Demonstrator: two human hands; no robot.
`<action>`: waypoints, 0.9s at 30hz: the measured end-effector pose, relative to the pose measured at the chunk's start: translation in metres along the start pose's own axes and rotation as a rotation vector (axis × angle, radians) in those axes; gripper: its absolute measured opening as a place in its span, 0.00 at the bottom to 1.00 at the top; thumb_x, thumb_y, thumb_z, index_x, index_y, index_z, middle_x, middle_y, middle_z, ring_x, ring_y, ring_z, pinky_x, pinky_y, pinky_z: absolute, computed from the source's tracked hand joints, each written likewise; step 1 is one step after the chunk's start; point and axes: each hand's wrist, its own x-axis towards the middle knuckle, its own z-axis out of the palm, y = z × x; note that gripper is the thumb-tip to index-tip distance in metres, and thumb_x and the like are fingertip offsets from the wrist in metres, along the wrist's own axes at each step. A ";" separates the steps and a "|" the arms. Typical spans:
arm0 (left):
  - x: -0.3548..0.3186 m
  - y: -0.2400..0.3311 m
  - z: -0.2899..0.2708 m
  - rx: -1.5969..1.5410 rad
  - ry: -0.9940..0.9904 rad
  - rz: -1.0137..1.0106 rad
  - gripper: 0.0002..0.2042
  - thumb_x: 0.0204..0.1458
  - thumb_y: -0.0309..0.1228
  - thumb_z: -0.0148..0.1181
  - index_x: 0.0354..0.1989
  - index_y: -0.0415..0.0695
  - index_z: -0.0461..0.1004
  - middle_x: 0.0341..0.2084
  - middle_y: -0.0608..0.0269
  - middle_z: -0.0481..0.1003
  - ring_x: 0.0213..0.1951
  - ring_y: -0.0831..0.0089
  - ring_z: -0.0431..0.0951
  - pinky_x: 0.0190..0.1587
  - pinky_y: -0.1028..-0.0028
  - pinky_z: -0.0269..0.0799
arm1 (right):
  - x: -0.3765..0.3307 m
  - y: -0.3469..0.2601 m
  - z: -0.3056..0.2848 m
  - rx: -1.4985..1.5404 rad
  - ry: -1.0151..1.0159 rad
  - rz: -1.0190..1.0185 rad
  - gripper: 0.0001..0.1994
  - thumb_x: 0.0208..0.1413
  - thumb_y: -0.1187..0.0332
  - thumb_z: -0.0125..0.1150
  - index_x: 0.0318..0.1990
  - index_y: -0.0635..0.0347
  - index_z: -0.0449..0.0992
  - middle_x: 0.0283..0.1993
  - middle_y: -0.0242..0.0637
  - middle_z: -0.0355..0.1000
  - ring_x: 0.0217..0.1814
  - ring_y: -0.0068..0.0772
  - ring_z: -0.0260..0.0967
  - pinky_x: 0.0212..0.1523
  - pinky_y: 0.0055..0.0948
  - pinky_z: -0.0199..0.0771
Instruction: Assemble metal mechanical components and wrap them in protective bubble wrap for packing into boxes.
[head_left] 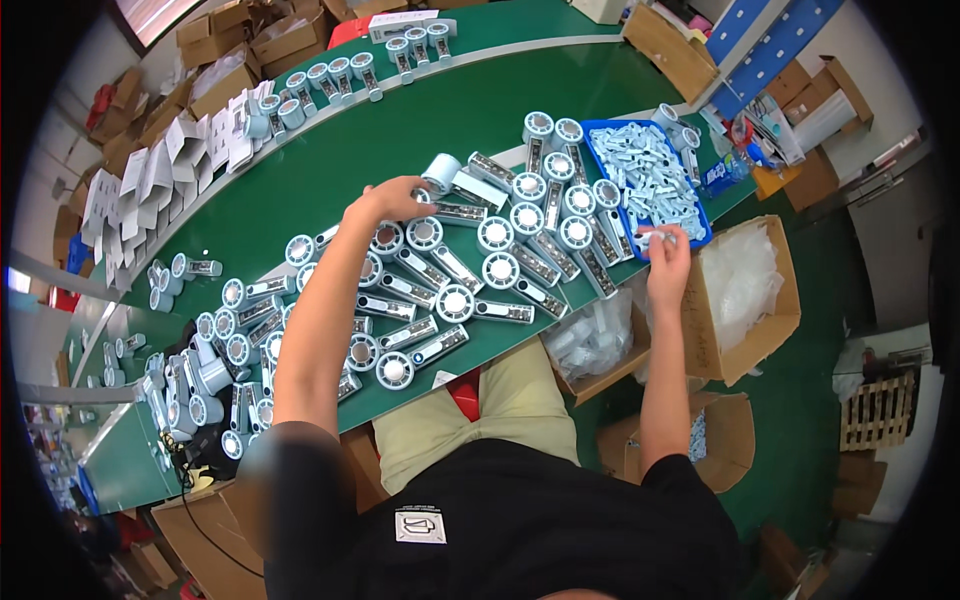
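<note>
On the green table (300, 130) lie many light-blue handheld fans, their round heads and open handles showing the inner parts. My left hand (396, 197) is closed at the head of one handheld fan (440, 172), which is turned on its side in the far part of the group. Its fingertips are partly hidden against the fans there. My right hand (668, 252) pinches a small light-blue plastic piece (654, 238) at the near edge of a blue tray (709, 240). Many loose light-blue plastic pieces (645, 170) fill that tray.
More fans (335, 80) stand in a row along the far table edge, beside folded white boxes (185, 150). An open carton (745, 290) with clear plastic bags stands at the right. Another carton (610, 350) is below the table edge. More fans (190, 390) crowd the left.
</note>
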 end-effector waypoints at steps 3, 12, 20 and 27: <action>0.001 0.003 0.005 -0.091 -0.001 0.039 0.21 0.50 0.36 0.62 0.54 0.50 0.74 0.46 0.59 0.78 0.45 0.57 0.78 0.51 0.55 0.73 | -0.057 -0.019 0.017 0.163 -0.050 0.111 0.07 0.63 0.77 0.51 0.47 0.60 0.66 0.46 0.45 0.76 0.36 0.27 0.73 0.37 0.19 0.69; -0.123 0.053 -0.049 -0.232 0.708 0.236 0.16 0.41 0.29 0.70 0.41 0.44 0.79 0.29 0.59 0.79 0.28 0.68 0.77 0.34 0.70 0.75 | -0.145 -0.052 0.069 0.419 -0.234 0.278 0.12 0.62 0.76 0.52 0.52 0.60 0.68 0.43 0.41 0.76 0.37 0.31 0.73 0.38 0.24 0.71; -0.288 0.073 0.144 -0.360 0.595 0.166 0.19 0.40 0.27 0.72 0.44 0.43 0.77 0.41 0.62 0.78 0.25 0.75 0.74 0.29 0.76 0.71 | -0.197 0.006 0.075 1.227 -0.469 0.559 0.12 0.63 0.72 0.57 0.53 0.62 0.70 0.46 0.44 0.75 0.43 0.36 0.74 0.49 0.34 0.74; -0.339 0.040 0.181 -0.353 0.849 -0.102 0.19 0.42 0.28 0.71 0.46 0.43 0.76 0.47 0.61 0.77 0.22 0.78 0.73 0.28 0.77 0.72 | -0.236 -0.003 0.120 1.031 -0.653 0.737 0.11 0.64 0.76 0.52 0.52 0.61 0.70 0.46 0.43 0.74 0.38 0.35 0.73 0.46 0.31 0.73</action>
